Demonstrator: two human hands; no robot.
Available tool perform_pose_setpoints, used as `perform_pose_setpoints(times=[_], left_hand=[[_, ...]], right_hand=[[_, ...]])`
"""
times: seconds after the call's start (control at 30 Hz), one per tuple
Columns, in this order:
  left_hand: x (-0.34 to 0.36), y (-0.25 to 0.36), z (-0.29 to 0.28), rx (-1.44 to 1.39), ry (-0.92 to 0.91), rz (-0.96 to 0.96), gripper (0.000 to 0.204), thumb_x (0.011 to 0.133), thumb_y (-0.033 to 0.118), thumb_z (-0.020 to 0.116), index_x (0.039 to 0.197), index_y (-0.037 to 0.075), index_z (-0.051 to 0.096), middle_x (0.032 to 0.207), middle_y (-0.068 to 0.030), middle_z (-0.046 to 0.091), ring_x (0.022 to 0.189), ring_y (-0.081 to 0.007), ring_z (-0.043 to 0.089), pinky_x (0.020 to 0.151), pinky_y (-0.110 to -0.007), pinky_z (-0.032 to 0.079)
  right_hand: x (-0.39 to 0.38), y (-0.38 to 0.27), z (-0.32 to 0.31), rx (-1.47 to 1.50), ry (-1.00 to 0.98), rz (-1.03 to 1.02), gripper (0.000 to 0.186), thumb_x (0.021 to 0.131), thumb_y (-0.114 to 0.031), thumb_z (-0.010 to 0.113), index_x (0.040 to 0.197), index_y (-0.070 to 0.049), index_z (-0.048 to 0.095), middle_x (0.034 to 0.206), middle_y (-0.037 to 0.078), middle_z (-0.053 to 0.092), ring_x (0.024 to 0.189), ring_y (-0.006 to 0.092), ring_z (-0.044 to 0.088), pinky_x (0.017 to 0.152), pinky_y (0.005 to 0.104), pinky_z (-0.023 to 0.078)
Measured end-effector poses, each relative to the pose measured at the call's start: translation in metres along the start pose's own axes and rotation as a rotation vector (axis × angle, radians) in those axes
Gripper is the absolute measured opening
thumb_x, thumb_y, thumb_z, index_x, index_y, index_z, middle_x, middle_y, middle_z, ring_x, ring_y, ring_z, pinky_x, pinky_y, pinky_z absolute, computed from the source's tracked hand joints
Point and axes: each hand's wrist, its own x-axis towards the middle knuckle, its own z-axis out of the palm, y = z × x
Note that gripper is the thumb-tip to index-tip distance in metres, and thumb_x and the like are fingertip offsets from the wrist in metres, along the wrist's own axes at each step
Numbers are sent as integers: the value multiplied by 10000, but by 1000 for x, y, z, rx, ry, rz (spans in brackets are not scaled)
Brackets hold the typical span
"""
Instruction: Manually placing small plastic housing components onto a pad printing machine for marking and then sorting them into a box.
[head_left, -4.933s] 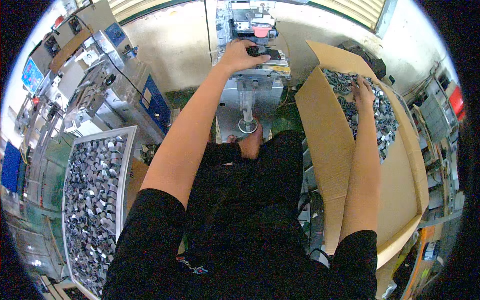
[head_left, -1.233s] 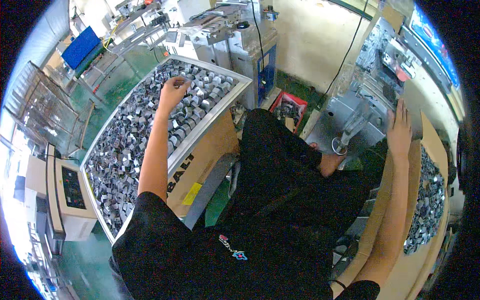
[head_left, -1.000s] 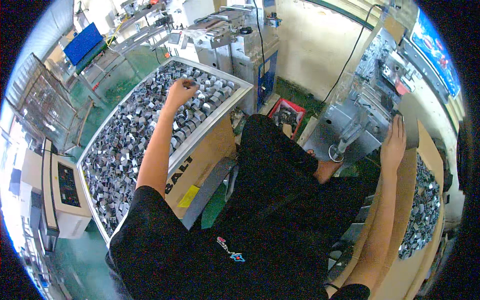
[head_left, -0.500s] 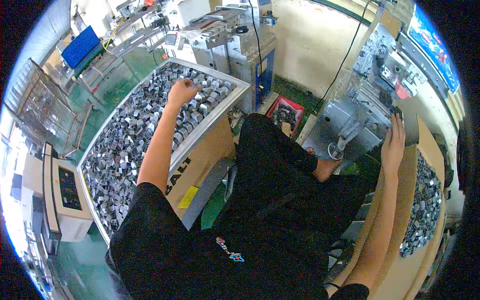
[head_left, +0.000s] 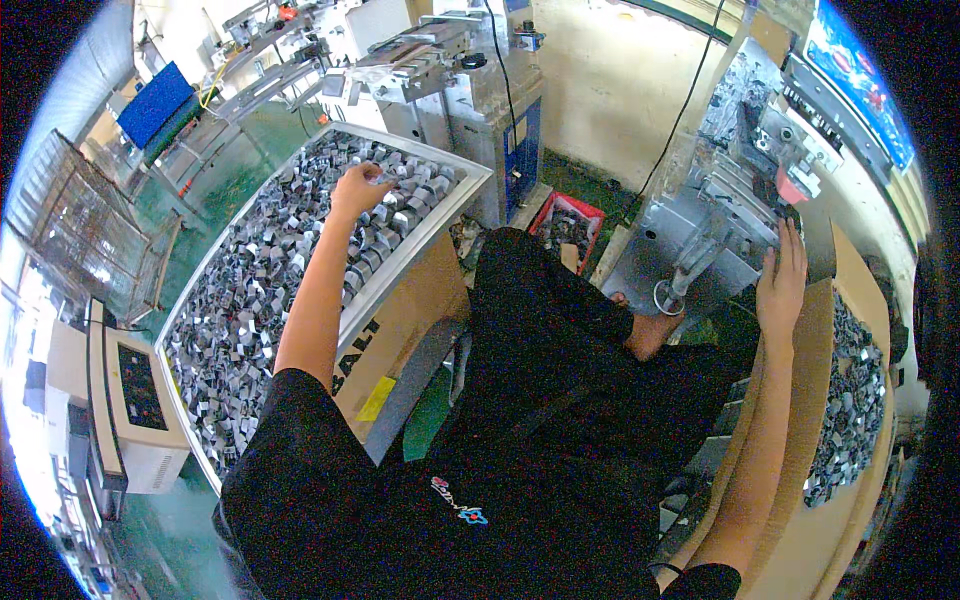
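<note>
The left hand (head_left: 360, 190), curled over the bent metal pieces (head_left: 235, 295) in the framed tray (head_left: 430, 226), perhaps pinching one, should hold lightly, while the right hand (head_left: 781, 290) extends its fingers beside the press machine (head_left: 735, 200).

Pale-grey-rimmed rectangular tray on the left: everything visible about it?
The pale-grey-rimmed rectangular tray sits mouth-up at the person's left, rim rigid-looking, metal or plastic unclear. Small grey metallic-looking parts fill it, hiding its floor. Brown cardboard shows beneath its right side. The bare left hand is over the parts toward the far end; contact unclear.
</note>
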Motion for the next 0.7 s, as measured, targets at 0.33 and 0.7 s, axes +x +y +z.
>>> perform_pose_setpoints(times=[0.33,0.7], left_hand=[[1,15,-6,-100,-110,-107,458,758,468,739,1039,107,762,963,-128,741,943,-294,710,835,-387,538],[1,34,-34,-140,202,-76,399,897,393,618,1053,45,735,951,-191,727,923,-370,697,838,-419,528]], right_hand=[[-1,3,-7,-12,-21,5,451,999,-153,483,1437,-51,456,1503,159,432,1385,345,399,1159,436,307],[6,247,-45,164,-292,318,342,998,-204,546,1238,31,611,1186,186,676,1153,291,622,998,367,457]])
